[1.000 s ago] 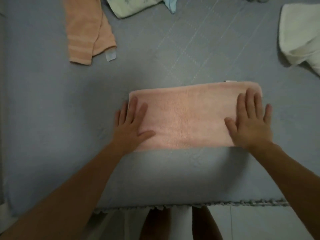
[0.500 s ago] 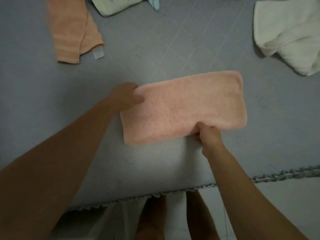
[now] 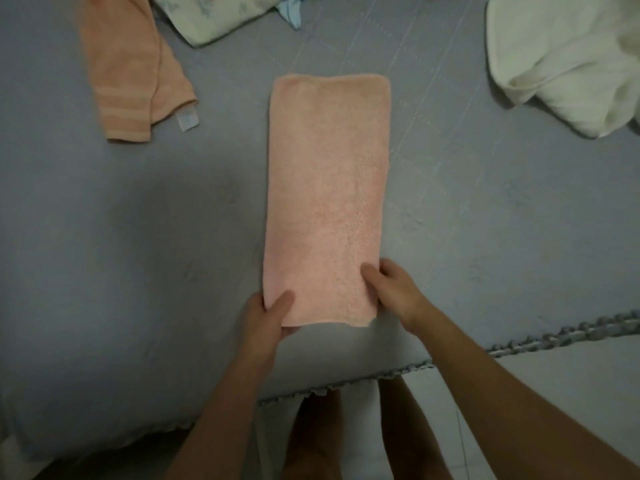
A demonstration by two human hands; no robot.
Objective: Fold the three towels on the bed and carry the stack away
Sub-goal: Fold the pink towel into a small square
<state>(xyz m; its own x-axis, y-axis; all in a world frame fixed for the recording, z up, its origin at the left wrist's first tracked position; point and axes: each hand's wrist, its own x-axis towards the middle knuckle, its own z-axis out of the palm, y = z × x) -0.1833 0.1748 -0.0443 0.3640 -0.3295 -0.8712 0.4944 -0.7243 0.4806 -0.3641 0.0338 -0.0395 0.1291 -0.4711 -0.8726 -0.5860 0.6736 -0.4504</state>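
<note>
A pink towel (image 3: 327, 188), folded into a long strip, lies on the grey bed (image 3: 121, 254) with its length running away from me. My left hand (image 3: 268, 315) pinches its near left corner, thumb on top. My right hand (image 3: 393, 289) grips the near right corner the same way. An orange towel (image 3: 128, 64) with a white tag lies crumpled at the far left. A white towel (image 3: 568, 60) lies bunched at the far right.
A pale patterned cloth (image 3: 214, 15) and a bit of light blue fabric (image 3: 292, 8) lie at the bed's far edge. The bed's trimmed front edge (image 3: 519, 344) runs across below my hands, with pale floor (image 3: 554, 393) and my legs beyond it.
The pink towel has been turned a quarter turn, from lying crosswise to lying lengthwise. Both hands went from flat on its ends to gripping its near corners.
</note>
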